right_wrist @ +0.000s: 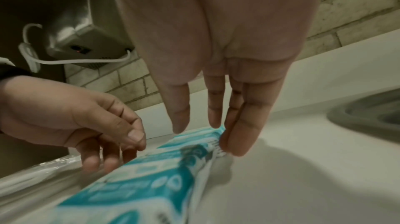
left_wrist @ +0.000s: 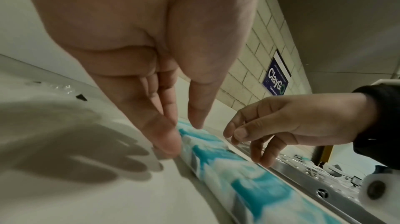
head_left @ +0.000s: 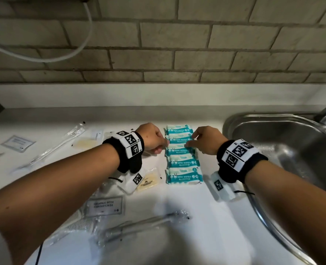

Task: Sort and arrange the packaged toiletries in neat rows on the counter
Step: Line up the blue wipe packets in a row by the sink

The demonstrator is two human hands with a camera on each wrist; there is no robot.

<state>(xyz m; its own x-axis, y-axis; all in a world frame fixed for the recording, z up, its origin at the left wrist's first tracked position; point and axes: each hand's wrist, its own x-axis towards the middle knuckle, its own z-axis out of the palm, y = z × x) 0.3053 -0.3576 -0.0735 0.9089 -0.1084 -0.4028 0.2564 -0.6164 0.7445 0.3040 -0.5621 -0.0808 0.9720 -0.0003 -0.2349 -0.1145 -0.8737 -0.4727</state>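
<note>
Five teal packs printed "MINI WIPES" lie in one column on the white counter, just left of the sink. The left hand and right hand flank the column's far half, straight fingers touching pack edges, gripping nothing. A sachet reads "SHAMPOO WITH CONDITIONER"; a wall sign says "ClayGo"

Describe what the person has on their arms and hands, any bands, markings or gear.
Both forearms are bare, with no sleeves or gloves. The left hand and right hand are bare too. Each wrist carries a black fabric band topped with white blocks printed with black square tracking codes. A small white camera unit with its own code and a thin black cord hangs below each wrist.
</note>
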